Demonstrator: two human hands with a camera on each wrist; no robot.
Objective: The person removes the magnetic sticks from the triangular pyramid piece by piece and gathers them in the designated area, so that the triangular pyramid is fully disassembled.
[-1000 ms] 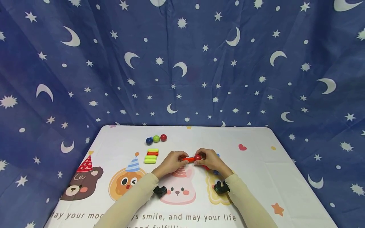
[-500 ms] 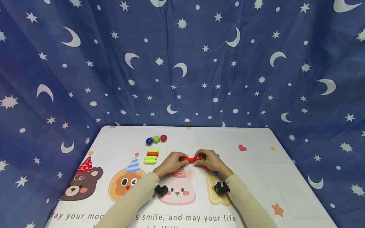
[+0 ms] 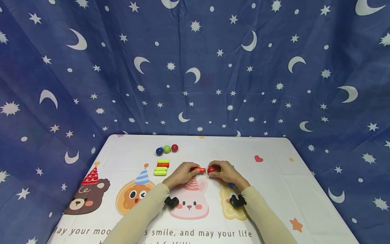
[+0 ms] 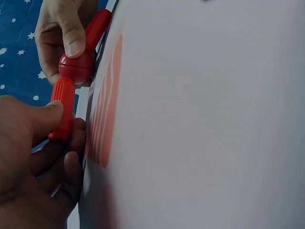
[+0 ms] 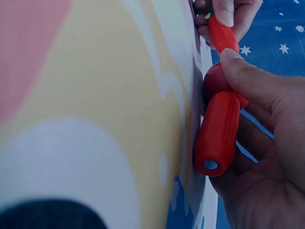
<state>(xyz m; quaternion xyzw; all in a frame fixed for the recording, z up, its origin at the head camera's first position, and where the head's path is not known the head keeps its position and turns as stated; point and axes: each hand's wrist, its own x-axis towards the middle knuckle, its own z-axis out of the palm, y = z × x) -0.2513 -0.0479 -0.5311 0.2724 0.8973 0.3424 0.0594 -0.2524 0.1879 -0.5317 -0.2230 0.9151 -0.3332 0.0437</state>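
Note:
My left hand (image 3: 183, 173) pinches a red magnetic stick (image 4: 61, 107) between thumb and fingers. Its free end points toward a red ball (image 3: 211, 170), with a narrow gap showing in the head view. My right hand (image 3: 226, 171) grips that ball, thumb on top in the left wrist view. A second red stick (image 5: 218, 136), ribbed and with a round metal disc in its end, extends from the ball toward the right wrist. In the head view my right hand hides most of this second stick.
Left of my hands lie several short sticks, yellow-green (image 3: 160, 173) and red (image 3: 163, 165). Behind them sit a dark blue ball (image 3: 159, 151), a green ball (image 3: 167, 149) and another red ball (image 3: 174, 148); a bit of lighter blue shows between. The white tablecloth (image 3: 268, 189) bears printed cartoons.
My left hand has drawn its red stick slightly left, so a small gap now shows between stick and ball. My right hand keeps hold of the ball, almost still.

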